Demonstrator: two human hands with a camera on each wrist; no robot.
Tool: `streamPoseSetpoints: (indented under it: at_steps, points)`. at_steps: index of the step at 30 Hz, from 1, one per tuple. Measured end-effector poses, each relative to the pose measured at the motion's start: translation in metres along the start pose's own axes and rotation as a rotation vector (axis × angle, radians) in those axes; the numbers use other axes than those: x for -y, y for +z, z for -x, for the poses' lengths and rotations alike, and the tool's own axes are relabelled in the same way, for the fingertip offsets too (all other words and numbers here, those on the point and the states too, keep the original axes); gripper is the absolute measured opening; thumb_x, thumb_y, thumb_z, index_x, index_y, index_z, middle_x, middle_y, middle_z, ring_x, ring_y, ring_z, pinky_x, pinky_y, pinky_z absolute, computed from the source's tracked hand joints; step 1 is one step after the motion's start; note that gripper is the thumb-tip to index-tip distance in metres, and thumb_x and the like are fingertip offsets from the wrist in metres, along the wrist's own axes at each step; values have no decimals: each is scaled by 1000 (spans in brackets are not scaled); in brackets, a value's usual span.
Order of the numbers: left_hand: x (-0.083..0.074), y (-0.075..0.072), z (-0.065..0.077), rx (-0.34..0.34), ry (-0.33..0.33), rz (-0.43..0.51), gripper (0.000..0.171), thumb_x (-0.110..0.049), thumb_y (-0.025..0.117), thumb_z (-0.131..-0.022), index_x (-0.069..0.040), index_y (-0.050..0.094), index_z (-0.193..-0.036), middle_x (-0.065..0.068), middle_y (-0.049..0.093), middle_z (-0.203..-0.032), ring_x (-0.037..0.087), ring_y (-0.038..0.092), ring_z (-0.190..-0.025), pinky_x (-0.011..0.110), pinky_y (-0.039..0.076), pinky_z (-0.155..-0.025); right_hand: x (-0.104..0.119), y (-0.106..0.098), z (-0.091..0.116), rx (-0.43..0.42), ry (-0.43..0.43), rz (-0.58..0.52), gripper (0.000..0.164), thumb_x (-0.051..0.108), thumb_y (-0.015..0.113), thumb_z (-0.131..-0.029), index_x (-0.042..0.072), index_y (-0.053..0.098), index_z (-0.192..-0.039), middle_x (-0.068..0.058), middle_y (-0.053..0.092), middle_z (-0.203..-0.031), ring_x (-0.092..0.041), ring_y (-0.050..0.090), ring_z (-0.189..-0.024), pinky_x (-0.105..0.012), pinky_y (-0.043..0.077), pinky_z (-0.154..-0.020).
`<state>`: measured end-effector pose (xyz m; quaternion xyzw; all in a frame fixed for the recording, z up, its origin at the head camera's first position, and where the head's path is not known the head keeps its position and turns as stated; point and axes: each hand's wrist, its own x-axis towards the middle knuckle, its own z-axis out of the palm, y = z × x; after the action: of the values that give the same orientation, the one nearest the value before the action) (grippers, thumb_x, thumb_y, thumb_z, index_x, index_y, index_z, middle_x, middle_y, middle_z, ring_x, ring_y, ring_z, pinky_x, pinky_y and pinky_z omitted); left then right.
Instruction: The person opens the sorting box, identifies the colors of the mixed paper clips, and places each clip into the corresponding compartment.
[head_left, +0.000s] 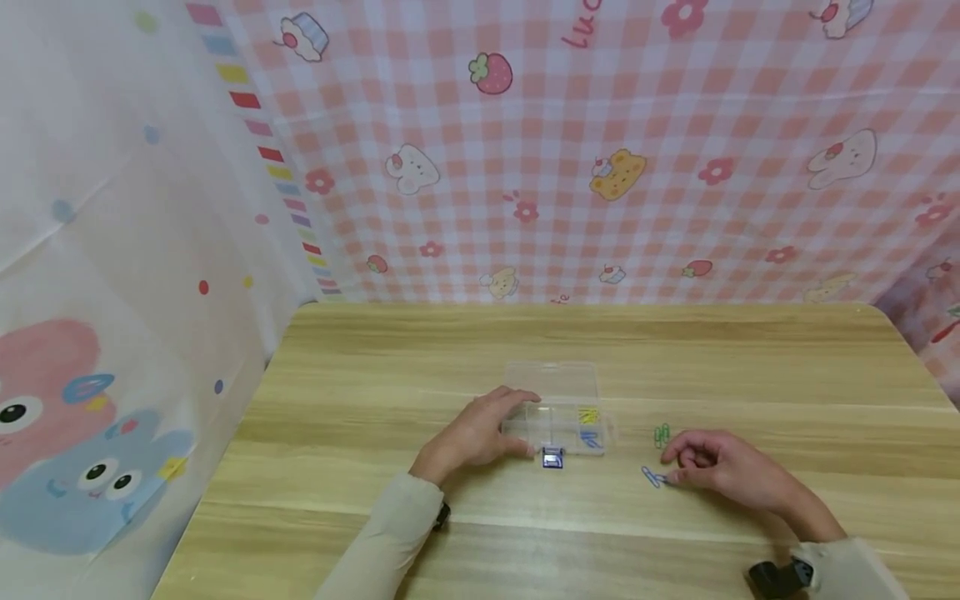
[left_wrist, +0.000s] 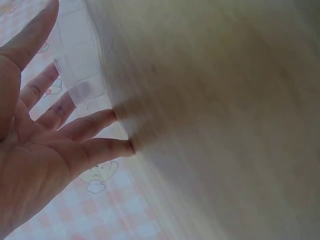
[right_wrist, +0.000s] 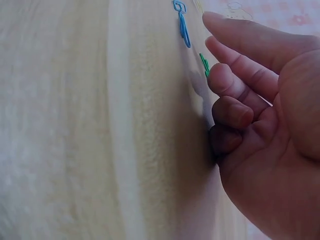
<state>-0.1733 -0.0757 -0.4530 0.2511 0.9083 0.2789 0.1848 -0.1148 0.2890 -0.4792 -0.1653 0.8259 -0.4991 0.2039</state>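
Note:
A clear plastic compartment box [head_left: 564, 423] lies on the table with its lid [head_left: 551, 379] raised at the back. Yellow paper clips [head_left: 588, 415] and blue paper clips [head_left: 589, 438] sit in its right-hand compartments. My left hand [head_left: 480, 429] spans the box's left end, fingers spread and fairly straight, the thumb near the front edge. On the right, my right hand [head_left: 723, 471] rests low at the table with fingers loosely bent; thumb and forefinger stand apart in the right wrist view. Blue paper clips [right_wrist: 184, 30] lie just beyond its fingertips, with green paper clips [head_left: 662, 435] farther back.
A small dark-blue-edged rectangular piece [head_left: 552, 457] is at the box's front edge. The wood-grain table [head_left: 360, 383] reaches back to a pink checked cloth [head_left: 465, 225], and a white printed cloth [head_left: 150, 233] hangs at the left.

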Motion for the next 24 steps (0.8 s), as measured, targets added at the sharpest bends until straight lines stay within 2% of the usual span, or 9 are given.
streamPoseSetpoints:
  at_steps: [6,13,15,24]
  points:
    - [0,1,0,-7,-7,6,68,-34,80,-84,-26,49,-144,2,51,-142,21,51,-127,42,42,-108,0,-1,1,-8,43,-2,24,17,74,-88,3,66,-106,-3,49,-79,-8,45,-67,-25,38,-57]
    - [1,1,-1,-8,-3,-4,69,-34,80,-84,-26,49,-144,2,51,-142,22,51,-127,42,42,-108,-4,4,0,-26,-79,85,17,13,75,-87,7,69,-102,3,47,-75,-6,43,-64,-25,36,-54]
    - [1,1,-1,-8,-2,-7,69,-34,80,-84,-26,49,-144,2,51,-142,22,51,-128,43,42,-108,-3,5,0,-39,-91,102,14,14,75,-88,9,70,-100,5,47,-75,-4,43,-64,-24,36,-54]
    - [1,2,-1,-11,10,-13,70,-33,80,-83,-25,48,-145,3,51,-141,23,51,-128,42,42,-109,-2,7,0,-46,-51,103,4,12,71,-91,9,70,-93,4,55,-77,-2,46,-68,-24,41,-56]
